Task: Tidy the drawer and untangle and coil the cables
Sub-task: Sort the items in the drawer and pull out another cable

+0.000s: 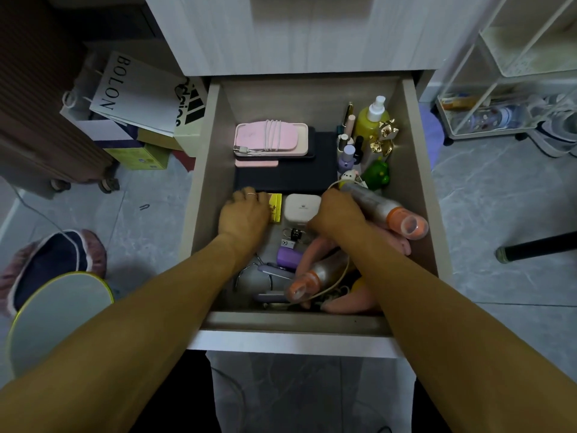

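The open drawer (415,189) holds mixed clutter. My left hand (245,215) curls over the left end of a small yellow box (275,208) near the drawer's middle. My right hand (335,214) grips a silver bottle with an orange cap (390,210), which is tilted to the right above the drawer. A second silver and orange bottle (318,276) lies at the front, with a beige cable (335,281) looped over it. A pink power bank (271,137) wrapped in a white cable sits at the back left on a black flat case (287,176). A white case (302,209) lies between my hands.
Cosmetic bottles, a yellow-green spray bottle (371,120), a gold figurine (384,137) and a green toy (378,173) crowd the back right corner. A purple stapler (288,257) lies at the front. Paper bags (134,95) stand to the left, a wire cart (499,98) to the right.
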